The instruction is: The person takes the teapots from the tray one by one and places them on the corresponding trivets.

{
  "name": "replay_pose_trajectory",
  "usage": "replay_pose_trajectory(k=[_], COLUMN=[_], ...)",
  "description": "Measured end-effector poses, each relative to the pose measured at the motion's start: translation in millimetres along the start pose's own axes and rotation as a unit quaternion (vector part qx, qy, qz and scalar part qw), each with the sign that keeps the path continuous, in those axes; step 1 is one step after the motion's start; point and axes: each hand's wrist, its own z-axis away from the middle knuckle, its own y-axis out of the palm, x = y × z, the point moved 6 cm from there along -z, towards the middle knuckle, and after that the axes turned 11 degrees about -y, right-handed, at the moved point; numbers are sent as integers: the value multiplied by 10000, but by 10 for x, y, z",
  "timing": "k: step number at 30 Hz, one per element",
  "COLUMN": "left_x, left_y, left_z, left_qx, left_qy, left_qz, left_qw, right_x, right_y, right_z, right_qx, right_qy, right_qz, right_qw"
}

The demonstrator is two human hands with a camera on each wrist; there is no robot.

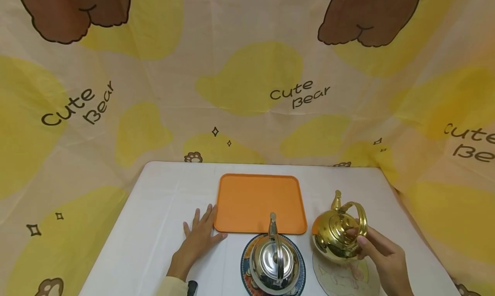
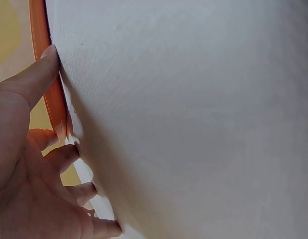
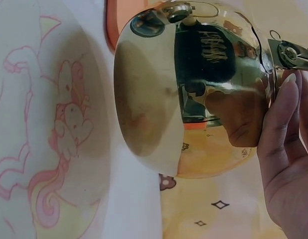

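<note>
My right hand (image 1: 388, 255) grips the handle of a shiny gold teapot (image 1: 328, 240), its spout pointing to the far side. In the right wrist view the gold teapot (image 3: 154, 99) hangs above the table, off to one side of a pale round mat (image 3: 24, 149) with a pink drawing. My left hand (image 1: 197, 242) lies with fingers spread on the white table (image 1: 170, 193), at the near left corner of an orange tray (image 1: 259, 201). From the left wrist view, its thumb and fingertips rest along the tray's edge (image 2: 55, 107) and the tabletop.
A silver teapot (image 1: 263, 266) stands on a round patterned mat (image 1: 245, 259) just in front of the tray, between the hands. Behind the table hangs a yellow and beige cloth (image 1: 239, 128) with bear prints.
</note>
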Motion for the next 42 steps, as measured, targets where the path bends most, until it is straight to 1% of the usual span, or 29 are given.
replay_pose_trajectory(k=[4, 7, 11, 15, 17, 21, 23, 24, 30, 33, 38, 40, 42], left_x=[16, 23, 20, 13, 10, 13, 19, 24, 36, 30, 19, 15, 12], left_y=[22, 23, 6, -8, -12, -10, -4, 2, 20, 18, 5, 1, -1], left_z=[-18, -24, -21, -10, -6, -10, -19, -24, -37, -37, -28, -19, -13], left_qx=[-16, -6, 20, 10, 6, -8, -24, -26, 10, 22, -13, -10, 6], left_qy=[14, 25, 8, 9, 10, 21, 36, 44, 53, 40, 56, 54, 50], left_qz=[27, 3, -51, -44, -39, -58, -71, -67, -34, -70, -138, -138, -130], left_qw=[10000, 10000, 10000, 10000, 10000, 10000, 10000, 10000, 10000, 10000, 9999, 9999, 9999], right_x=[0, 9, 38, 79, 98, 112, 115, 115, 128, 122, 122, 121, 117], right_y=[-36, -57, -84, -107, -112, -129, -138, -145, -170, -182, -184, -183, -184], right_z=[50, 83, 121, 154, 176, 234, 260, 276, 346, 386, 439, 459, 482], right_qx=[-79, -130, -192, -128, -60, -73, -93, -124, -234, -245, -151, -151, -167], right_qy=[224, 296, 222, 20, -112, 66, 180, 283, 97, 81, 65, 135, 299], right_qz=[166, 156, 62, -67, -259, -155, -49, 90, -123, -168, -58, 98, 340], right_qw=[9996, 9994, 9996, 9999, 9996, 9998, 9998, 9995, 9996, 9995, 9998, 9997, 9988])
